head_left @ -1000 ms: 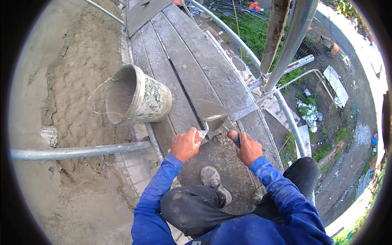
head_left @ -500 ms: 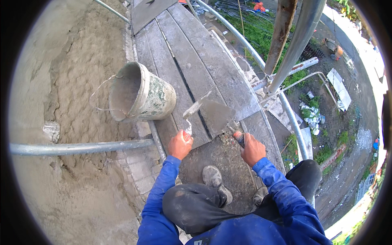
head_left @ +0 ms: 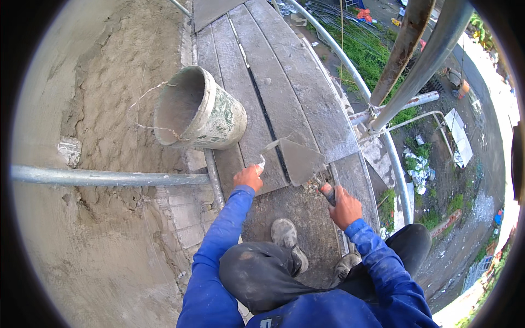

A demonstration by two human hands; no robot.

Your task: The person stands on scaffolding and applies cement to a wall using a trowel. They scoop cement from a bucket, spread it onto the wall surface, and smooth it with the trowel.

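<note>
My left hand (head_left: 249, 177) grips the handle of a small pointed trowel (head_left: 269, 146) whose blade points up and right over the planks. My right hand (head_left: 344, 208) holds the red-and-dark handle of a wider flat trowel (head_left: 299, 159) caked with grey mortar, its blade lying just right of the small trowel's tip. Both tools hover above the wooden scaffold planks (head_left: 306, 98). A mortar-stained bucket (head_left: 199, 112) with a wire handle stands tilted just up and left of my left hand. My knee and shoes (head_left: 287, 243) are below the hands.
A freshly plastered wall (head_left: 104, 109) fills the left side. A horizontal metal scaffold tube (head_left: 104, 177) crosses in front of it. Slanted metal and rusty poles (head_left: 415, 71) and a curved guard rail (head_left: 350, 76) edge the platform on the right, with the ground and rubble far below.
The left hand has lifted the small trowel off the flat trowel and swung it leftward. The view has tilted slightly; the bucket sits in the same place.
</note>
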